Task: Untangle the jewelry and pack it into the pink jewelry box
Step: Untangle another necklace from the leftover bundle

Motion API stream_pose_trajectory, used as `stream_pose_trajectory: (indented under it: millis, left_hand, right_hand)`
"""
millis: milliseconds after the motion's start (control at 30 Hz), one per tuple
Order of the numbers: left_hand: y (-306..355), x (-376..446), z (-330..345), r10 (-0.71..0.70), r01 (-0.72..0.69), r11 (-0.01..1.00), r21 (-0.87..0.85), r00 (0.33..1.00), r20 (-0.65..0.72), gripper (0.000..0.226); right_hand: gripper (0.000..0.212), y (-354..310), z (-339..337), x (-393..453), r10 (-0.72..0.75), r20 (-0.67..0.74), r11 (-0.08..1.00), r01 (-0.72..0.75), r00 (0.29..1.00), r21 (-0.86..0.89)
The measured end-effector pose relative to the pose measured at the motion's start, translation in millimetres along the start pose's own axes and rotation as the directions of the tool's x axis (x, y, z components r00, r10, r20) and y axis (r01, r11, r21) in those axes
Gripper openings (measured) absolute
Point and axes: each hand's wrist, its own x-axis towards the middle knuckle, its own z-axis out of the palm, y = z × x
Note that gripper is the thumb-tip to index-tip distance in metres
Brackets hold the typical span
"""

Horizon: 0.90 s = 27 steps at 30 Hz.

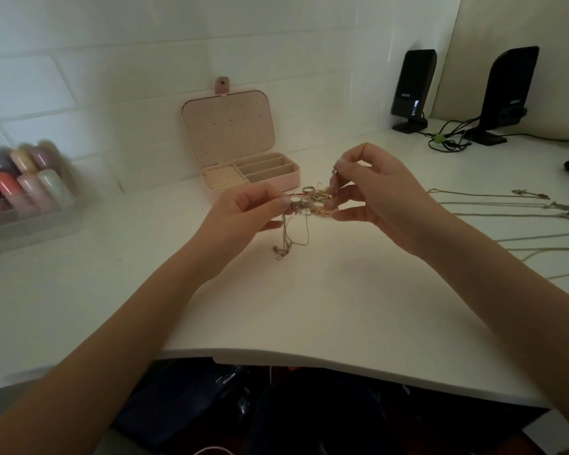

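A tangled clump of jewelry point(312, 200), with rings, beads and thin chains, hangs just above the white desk between both hands. My left hand point(243, 210) pinches its left end near a ring. My right hand point(372, 187) pinches the right end with thumb and fingers. Loose chain ends point(286, 243) dangle down to the desk. Behind the hands stands the pink jewelry box point(253, 174), lid open and leaning against the wall, its beige compartments showing nothing inside.
Several untangled necklaces point(506, 205) lie stretched out on the desk point(309, 307) at the right. A clear organizer with coloured bottles point(23, 188) stands at the left. Two black speakers point(411, 90) with cables are at the back right. The desk's front edge curves near me.
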Motion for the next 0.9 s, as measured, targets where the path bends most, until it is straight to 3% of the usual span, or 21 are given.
stream_pose_trajectory:
  millis: [133,233,333,533,800,900]
  left_hand:
    - [-0.3,-0.1,1.9,0.055,-0.053,0.998,0.04,0.998,-0.043,0.019]
    - [-2.0,-0.3,2.6,0.073,-0.07,0.991,0.117,0.997,-0.025,0.013]
    - [-3.1,-0.4,3.7,0.088,-0.086,0.977,0.193,0.996,-0.003,0.022]
    - [-2.0,-1.8,7.7,0.082,-0.088,0.977,0.197,0.996,0.037,0.015]
    - [-7.0,-4.2,6.9,0.062,-0.076,0.962,0.263,0.996,0.061,0.007]
    - [-8.7,-4.7,9.4,0.054,-0.064,0.965,0.253,0.997,0.046,0.006]
  right_hand:
    - [0.015,7.8,5.6,-4.2,0.048,0.089,0.946,-0.017,0.995,-0.322]
    - [0.022,12.0,11.0,-6.7,-0.01,0.102,0.854,0.061,0.995,-0.517]
    - [0.02,11.3,12.6,-8.4,-0.026,0.108,0.883,0.074,0.994,-0.464]
    - [0.01,18.4,13.7,-9.8,-0.037,0.195,0.882,0.124,0.98,-0.455]
    - [0.01,16.9,10.5,-11.1,0.139,0.252,0.984,-0.105,0.958,-0.144]
    - [0.007,20.3,14.2,-12.1,0.145,0.249,0.978,-0.1,0.958,-0.183]
